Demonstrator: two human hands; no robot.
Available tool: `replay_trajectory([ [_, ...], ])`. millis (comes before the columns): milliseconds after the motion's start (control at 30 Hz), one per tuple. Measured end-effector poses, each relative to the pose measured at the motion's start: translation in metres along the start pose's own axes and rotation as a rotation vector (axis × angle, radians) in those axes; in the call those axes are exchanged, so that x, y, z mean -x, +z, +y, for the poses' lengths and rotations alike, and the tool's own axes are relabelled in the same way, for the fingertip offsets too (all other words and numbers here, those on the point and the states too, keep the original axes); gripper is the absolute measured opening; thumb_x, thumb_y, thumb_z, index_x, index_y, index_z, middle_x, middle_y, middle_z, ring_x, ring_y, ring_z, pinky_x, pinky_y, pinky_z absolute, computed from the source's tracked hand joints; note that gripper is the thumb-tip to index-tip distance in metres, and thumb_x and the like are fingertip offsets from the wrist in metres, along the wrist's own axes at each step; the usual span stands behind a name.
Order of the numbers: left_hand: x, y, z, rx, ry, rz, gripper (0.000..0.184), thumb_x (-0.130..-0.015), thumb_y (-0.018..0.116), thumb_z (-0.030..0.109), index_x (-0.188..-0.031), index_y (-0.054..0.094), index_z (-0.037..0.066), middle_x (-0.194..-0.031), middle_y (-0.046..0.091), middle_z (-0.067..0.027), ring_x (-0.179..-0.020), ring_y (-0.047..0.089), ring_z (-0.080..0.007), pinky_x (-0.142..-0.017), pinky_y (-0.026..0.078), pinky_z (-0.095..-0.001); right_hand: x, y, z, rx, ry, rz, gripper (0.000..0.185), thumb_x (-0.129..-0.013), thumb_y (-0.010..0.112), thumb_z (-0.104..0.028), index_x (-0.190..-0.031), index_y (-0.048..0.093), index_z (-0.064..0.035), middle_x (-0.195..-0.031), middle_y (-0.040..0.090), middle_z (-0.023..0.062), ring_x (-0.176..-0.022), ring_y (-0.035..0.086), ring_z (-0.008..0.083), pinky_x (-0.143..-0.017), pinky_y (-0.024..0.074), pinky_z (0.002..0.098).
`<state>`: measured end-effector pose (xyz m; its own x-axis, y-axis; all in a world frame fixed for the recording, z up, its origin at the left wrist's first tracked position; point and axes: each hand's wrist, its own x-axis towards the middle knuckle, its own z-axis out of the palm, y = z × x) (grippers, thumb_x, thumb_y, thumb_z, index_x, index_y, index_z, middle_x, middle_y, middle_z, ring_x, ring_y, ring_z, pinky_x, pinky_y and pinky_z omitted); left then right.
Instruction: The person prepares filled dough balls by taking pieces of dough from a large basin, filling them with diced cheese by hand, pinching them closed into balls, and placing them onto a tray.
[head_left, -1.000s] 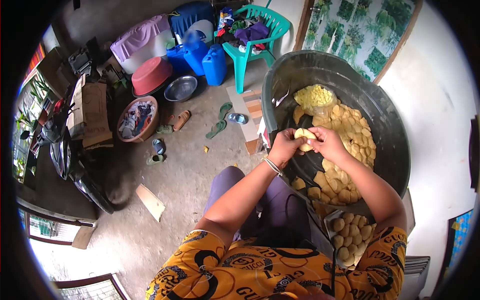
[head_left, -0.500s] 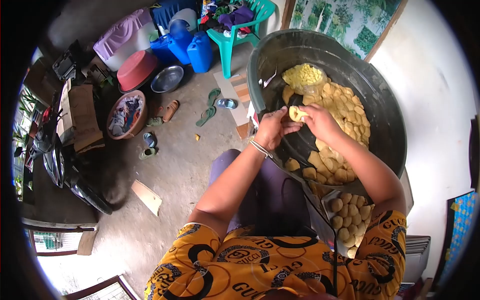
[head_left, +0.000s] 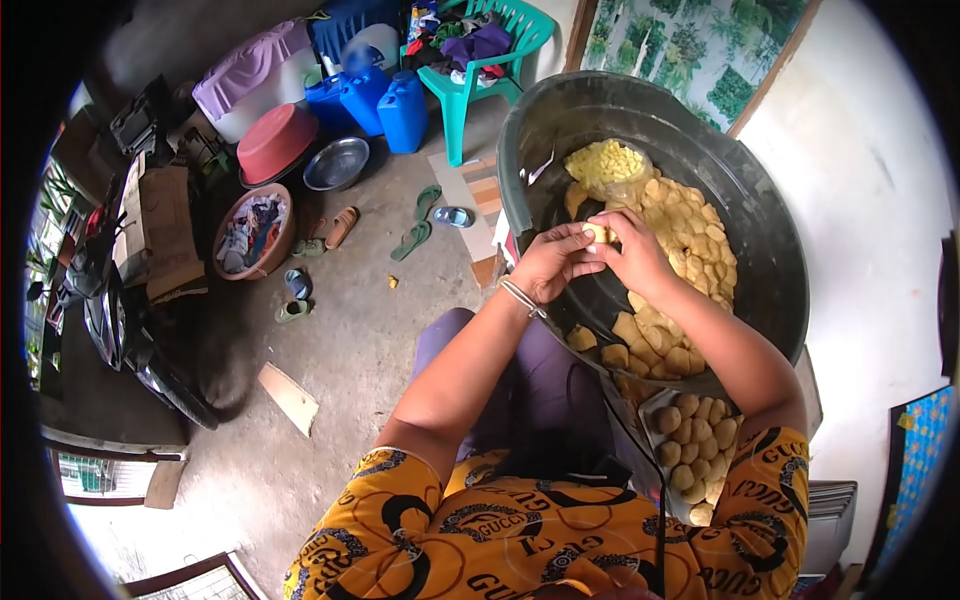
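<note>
Nearest me, rounded dough balls (head_left: 690, 445) sit in rows beside my right elbow, just outside the near wall of the big dark tub (head_left: 778, 250). Over the tub, my left hand (head_left: 545, 265) and right hand (head_left: 642, 262) meet, the fingers of both clamped on one small dough piece (head_left: 599, 232); they cover so much that I cannot tell its long axis. The dough heap (head_left: 695, 235) lies right of my fingers, running lengthwise from near wall towards far, my right hand being closer. Beyond are a bag of yellow bits (head_left: 608, 165) and, outside, a green chair (head_left: 456, 105).
</note>
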<state>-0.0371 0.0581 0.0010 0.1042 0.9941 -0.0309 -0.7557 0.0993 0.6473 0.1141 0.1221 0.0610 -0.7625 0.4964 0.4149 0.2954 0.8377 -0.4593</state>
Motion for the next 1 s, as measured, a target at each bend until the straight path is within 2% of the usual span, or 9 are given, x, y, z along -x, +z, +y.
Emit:
replay_trajectory([
  [167, 0.002, -0.006, -0.002, 0.093, -0.037, -0.030, 0.025, -0.089, 0.059, 0.016, -0.108, 0.057, -0.001, -0.100, 0.062, -0.0088, -0.093, 0.061, -0.0210, -0.083, 0.052, -0.0340, -0.002, -0.002, 0.003, -0.149, 0.085, -0.112, 0.024, -0.075, 0.057, 0.007, -0.097, 0.063, 0.0006, -0.093, 0.060, 0.0127, -0.086, 0.061, 0.0276, -0.076, 0.0497, 0.0330],
  [267, 0.004, 0.003, 0.003, 0.033, -0.011, 0.004, 0.026, -0.089, 0.059, 0.016, -0.108, 0.057, -0.002, -0.101, 0.063, -0.0089, -0.094, 0.061, -0.0204, -0.084, 0.052, -0.0329, -0.004, -0.003, 0.006, -0.193, 0.007, -0.155, 0.028, -0.076, 0.055, 0.007, -0.102, 0.062, 0.0002, -0.095, 0.061, 0.0107, -0.088, 0.062, 0.0246, -0.076, 0.0496, 0.0319],
  [300, 0.003, 0.003, 0.002, 0.014, 0.031, 0.025, 0.026, -0.089, 0.059, 0.017, -0.108, 0.058, -0.002, -0.101, 0.063, -0.0089, -0.094, 0.061, -0.0200, -0.084, 0.052, -0.0326, -0.005, 0.003, 0.007, -0.466, 0.075, -0.157, 0.037, -0.078, 0.056, 0.005, -0.115, 0.058, -0.0022, -0.095, 0.062, 0.0086, -0.085, 0.062, 0.0183, -0.075, 0.0486, 0.0284],
  [400, 0.000, 0.001, 0.001, 0.005, 0.061, 0.085, 0.028, -0.089, 0.060, 0.018, -0.108, 0.058, -0.001, -0.100, 0.064, -0.0081, -0.090, 0.063, -0.0167, -0.077, 0.054, -0.0287, -0.002, -0.009, 0.014, -0.765, 0.367, -0.220, 0.046, -0.080, 0.061, 0.000, -0.126, 0.051, -0.0047, -0.097, 0.061, 0.0075, -0.078, 0.059, 0.0120, -0.073, 0.0472, 0.0243],
  [433, 0.000, 0.000, 0.001, 0.007, 0.057, 0.087, 0.027, -0.089, 0.060, 0.018, -0.108, 0.058, -0.001, -0.099, 0.065, -0.0079, -0.088, 0.063, -0.0164, -0.075, 0.055, -0.0280, -0.002, -0.014, 0.007, -0.706, 0.395, -0.194, 0.052, -0.081, 0.066, -0.006, -0.130, 0.048, -0.0059, -0.098, 0.060, 0.0078, -0.070, 0.055, 0.0092, -0.069, 0.0460, 0.0217],
  [533, 0.003, 0.004, -0.001, -0.011, 0.060, 0.113, 0.024, -0.088, 0.061, 0.018, -0.104, 0.058, 0.000, -0.097, 0.065, -0.0076, -0.082, 0.064, -0.0155, -0.067, 0.056, -0.0269, -0.003, -0.013, 0.006, -0.302, 0.267, -0.123, 0.054, -0.080, 0.069, -0.012, -0.130, 0.048, -0.0060, -0.099, 0.061, 0.0077, -0.068, 0.055, 0.0095, -0.068, 0.0463, 0.0227],
  [567, 0.003, 0.006, -0.001, -0.010, 0.058, 0.123, 0.023, -0.087, 0.062, 0.018, -0.102, 0.057, 0.001, -0.096, 0.065, -0.0075, -0.080, 0.064, -0.0156, -0.066, 0.056, -0.0276, -0.002, -0.012, 0.004, -0.260, 0.292, -0.118, 0.046, -0.079, 0.070, -0.015, -0.121, 0.055, -0.0052, -0.094, 0.061, 0.0069, -0.070, 0.057, 0.0113, -0.068, 0.0467, 0.0252],
  [700, 0.004, 0.004, -0.003, -0.049, 0.027, 0.047, 0.022, -0.089, 0.060, 0.021, -0.103, 0.059, 0.003, -0.096, 0.064, -0.0075, -0.084, 0.064, -0.0172, -0.070, 0.056, -0.0295, 0.001, -0.003, 0.004, -0.264, 0.225, -0.125, 0.019, -0.080, 0.067, -0.010, -0.097, 0.063, -0.0014, -0.083, 0.059, 0.0080, -0.074, 0.060, 0.0183, -0.069, 0.0475, 0.0295],
  [1000, 0.001, 0.000, 0.000, 0.081, 0.043, 0.142, 0.022, -0.091, 0.057, 0.018, -0.104, 0.057, 0.000, -0.101, 0.062, -0.0113, -0.093, 0.062, -0.0232, -0.082, 0.055, -0.0363, 0.000, 0.003, 0.023, -0.294, 0.137, -0.056, 0.020, -0.085, 0.057, -0.005, -0.104, 0.062, -0.0003, -0.093, 0.065, 0.0081, -0.079, 0.061, 0.0180, -0.074, 0.0485, 0.0298],
])
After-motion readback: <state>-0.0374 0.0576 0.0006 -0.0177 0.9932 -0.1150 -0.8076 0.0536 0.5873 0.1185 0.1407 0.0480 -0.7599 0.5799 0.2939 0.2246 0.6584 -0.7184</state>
